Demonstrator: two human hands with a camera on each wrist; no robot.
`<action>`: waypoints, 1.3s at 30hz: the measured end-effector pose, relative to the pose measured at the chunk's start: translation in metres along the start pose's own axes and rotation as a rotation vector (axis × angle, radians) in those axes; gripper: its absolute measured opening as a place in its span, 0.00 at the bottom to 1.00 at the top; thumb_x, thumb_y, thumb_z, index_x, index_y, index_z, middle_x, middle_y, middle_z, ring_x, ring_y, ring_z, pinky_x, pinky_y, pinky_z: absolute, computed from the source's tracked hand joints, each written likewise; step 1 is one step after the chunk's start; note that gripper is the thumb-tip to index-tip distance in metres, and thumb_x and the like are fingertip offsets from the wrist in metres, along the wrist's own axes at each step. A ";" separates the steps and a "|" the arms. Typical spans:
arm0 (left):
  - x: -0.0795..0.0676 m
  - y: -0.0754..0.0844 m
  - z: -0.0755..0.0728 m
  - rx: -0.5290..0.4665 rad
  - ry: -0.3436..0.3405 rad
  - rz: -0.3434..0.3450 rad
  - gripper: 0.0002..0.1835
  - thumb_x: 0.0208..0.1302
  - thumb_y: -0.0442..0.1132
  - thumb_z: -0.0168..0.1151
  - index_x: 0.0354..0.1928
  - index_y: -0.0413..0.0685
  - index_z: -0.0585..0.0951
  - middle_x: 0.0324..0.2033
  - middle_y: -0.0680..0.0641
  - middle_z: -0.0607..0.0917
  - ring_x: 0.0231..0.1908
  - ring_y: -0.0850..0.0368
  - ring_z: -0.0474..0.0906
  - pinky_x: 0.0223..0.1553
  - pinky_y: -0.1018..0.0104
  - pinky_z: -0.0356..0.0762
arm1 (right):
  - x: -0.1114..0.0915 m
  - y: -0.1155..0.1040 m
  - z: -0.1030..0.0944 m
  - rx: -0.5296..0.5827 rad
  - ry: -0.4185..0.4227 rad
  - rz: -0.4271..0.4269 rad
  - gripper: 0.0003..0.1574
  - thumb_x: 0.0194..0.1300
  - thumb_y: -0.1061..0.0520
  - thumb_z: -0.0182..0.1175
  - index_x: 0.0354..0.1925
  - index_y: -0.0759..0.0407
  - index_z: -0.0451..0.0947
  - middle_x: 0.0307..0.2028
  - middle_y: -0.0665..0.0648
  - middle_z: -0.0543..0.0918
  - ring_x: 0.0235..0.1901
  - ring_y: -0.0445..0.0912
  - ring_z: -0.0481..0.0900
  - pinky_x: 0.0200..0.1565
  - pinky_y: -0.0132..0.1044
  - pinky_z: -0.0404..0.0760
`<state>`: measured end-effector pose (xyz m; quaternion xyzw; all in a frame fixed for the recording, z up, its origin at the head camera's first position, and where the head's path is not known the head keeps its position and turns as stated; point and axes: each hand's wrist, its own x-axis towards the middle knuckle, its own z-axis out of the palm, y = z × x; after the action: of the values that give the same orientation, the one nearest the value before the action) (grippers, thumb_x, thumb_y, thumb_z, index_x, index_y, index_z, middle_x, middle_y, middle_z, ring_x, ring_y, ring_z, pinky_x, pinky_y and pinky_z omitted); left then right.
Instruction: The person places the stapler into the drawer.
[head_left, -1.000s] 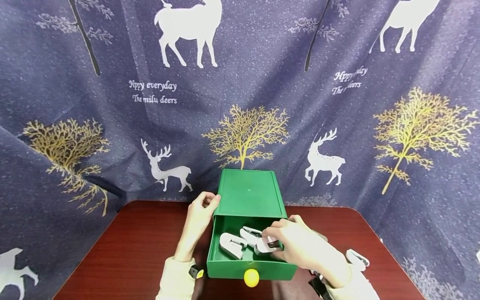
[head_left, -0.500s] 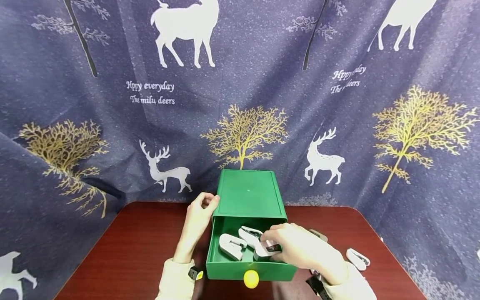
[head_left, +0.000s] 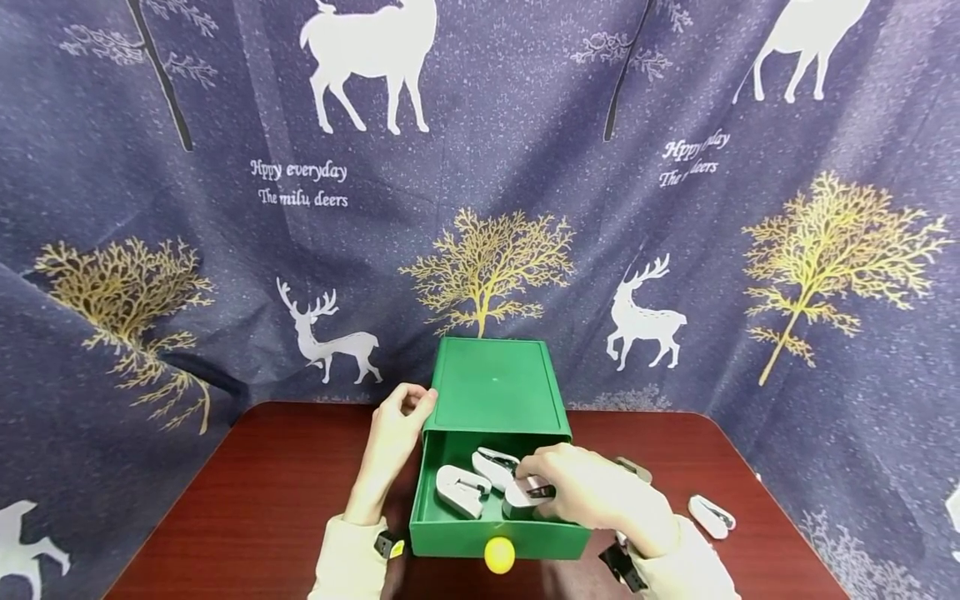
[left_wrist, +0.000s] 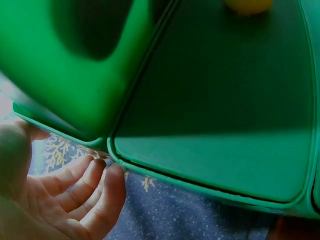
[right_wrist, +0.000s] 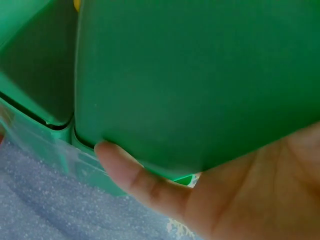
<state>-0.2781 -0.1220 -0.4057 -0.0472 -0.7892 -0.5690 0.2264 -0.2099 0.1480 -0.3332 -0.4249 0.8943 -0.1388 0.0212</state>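
Observation:
In the head view, a green box (head_left: pixel 495 383) has its drawer (head_left: pixel 442 540) pulled out by a yellow knob (head_left: pixel 499 555). My right hand (head_left: pixel 592 487) reaches over the drawer's right side and pinches a white stapler (head_left: pixel 517 502) with a dark slot, low inside. Two more white staplers lie left of it: the left stapler (head_left: pixel 459 492) and the rear stapler (head_left: pixel 492 467). My left hand (head_left: pixel 399 427) touches the box's left side with loosely bent fingers. In the left wrist view, those fingertips (left_wrist: pixel 114 180) sit at the green edge. The right wrist view hides the held stapler.
On the red-brown table (head_left: pixel 285 500), a white stapler (head_left: pixel 711 517) lies at the right, and a greyish one (head_left: pixel 634 468) shows partly behind the right hand. Beyond the table hangs a dark blue cloth (head_left: pixel 525 167) with deer and trees.
My right hand, still gripping the stapler, has shifted slightly left and settled within the drawer. The left hand stays at the box's side. The head view has shifted slightly.

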 end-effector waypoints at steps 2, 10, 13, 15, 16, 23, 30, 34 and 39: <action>0.000 -0.001 0.000 0.005 -0.002 -0.003 0.14 0.66 0.53 0.64 0.39 0.50 0.82 0.28 0.51 0.81 0.29 0.56 0.77 0.32 0.66 0.73 | 0.000 0.001 0.001 -0.009 0.002 0.015 0.18 0.53 0.61 0.74 0.42 0.51 0.81 0.34 0.43 0.79 0.32 0.37 0.74 0.33 0.32 0.74; -0.001 -0.001 0.001 0.000 -0.006 -0.006 0.13 0.66 0.52 0.64 0.39 0.50 0.82 0.28 0.51 0.81 0.28 0.56 0.77 0.31 0.66 0.73 | -0.005 0.004 0.003 0.013 0.091 0.027 0.27 0.59 0.44 0.70 0.51 0.58 0.79 0.43 0.51 0.83 0.43 0.45 0.80 0.44 0.38 0.78; -0.001 0.000 0.002 -0.001 -0.005 0.000 0.12 0.66 0.51 0.64 0.39 0.50 0.82 0.28 0.51 0.81 0.28 0.55 0.76 0.30 0.65 0.73 | -0.007 0.002 0.002 0.034 0.135 0.043 0.30 0.63 0.38 0.64 0.52 0.57 0.79 0.44 0.50 0.83 0.43 0.44 0.80 0.45 0.39 0.78; 0.000 0.000 0.002 -0.001 -0.004 0.002 0.11 0.66 0.50 0.64 0.38 0.50 0.82 0.27 0.51 0.80 0.28 0.55 0.76 0.30 0.65 0.73 | -0.009 0.000 0.002 0.031 0.164 0.053 0.30 0.64 0.36 0.62 0.52 0.57 0.78 0.44 0.50 0.82 0.43 0.44 0.79 0.46 0.41 0.77; 0.000 0.001 0.002 0.001 -0.003 0.004 0.11 0.66 0.50 0.64 0.38 0.50 0.82 0.27 0.51 0.80 0.28 0.55 0.76 0.31 0.65 0.73 | -0.010 -0.001 0.003 0.032 0.173 0.060 0.30 0.65 0.36 0.61 0.53 0.56 0.78 0.44 0.49 0.82 0.43 0.44 0.79 0.47 0.41 0.77; 0.000 0.002 0.002 0.003 0.001 0.017 0.11 0.65 0.50 0.64 0.38 0.50 0.82 0.27 0.52 0.80 0.28 0.56 0.76 0.31 0.66 0.73 | -0.024 -0.013 0.006 -0.018 0.284 0.135 0.26 0.68 0.39 0.59 0.55 0.55 0.78 0.49 0.51 0.80 0.49 0.45 0.78 0.49 0.45 0.77; 0.001 0.001 0.000 0.003 -0.001 0.003 0.12 0.65 0.51 0.64 0.38 0.51 0.82 0.27 0.51 0.80 0.29 0.56 0.76 0.31 0.66 0.73 | -0.036 -0.026 0.015 -0.169 0.576 0.079 0.18 0.62 0.48 0.68 0.50 0.49 0.80 0.45 0.43 0.78 0.47 0.38 0.76 0.48 0.35 0.76; 0.001 0.002 -0.001 -0.005 -0.006 0.004 0.13 0.66 0.52 0.64 0.39 0.50 0.82 0.28 0.50 0.81 0.29 0.55 0.77 0.32 0.65 0.73 | -0.040 -0.031 0.021 -0.195 0.707 -0.004 0.14 0.65 0.46 0.65 0.46 0.49 0.80 0.42 0.42 0.78 0.44 0.37 0.74 0.47 0.29 0.72; 0.001 0.002 -0.002 -0.008 -0.009 -0.003 0.13 0.66 0.52 0.64 0.39 0.50 0.82 0.28 0.50 0.81 0.29 0.55 0.77 0.32 0.66 0.73 | -0.043 -0.038 0.028 -0.205 0.803 -0.074 0.22 0.74 0.38 0.47 0.45 0.49 0.81 0.39 0.43 0.78 0.39 0.39 0.75 0.44 0.30 0.72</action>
<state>-0.2780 -0.1229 -0.4029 -0.0496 -0.7879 -0.5724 0.2218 -0.1489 0.1518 -0.3533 -0.3689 0.8249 -0.2043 -0.3765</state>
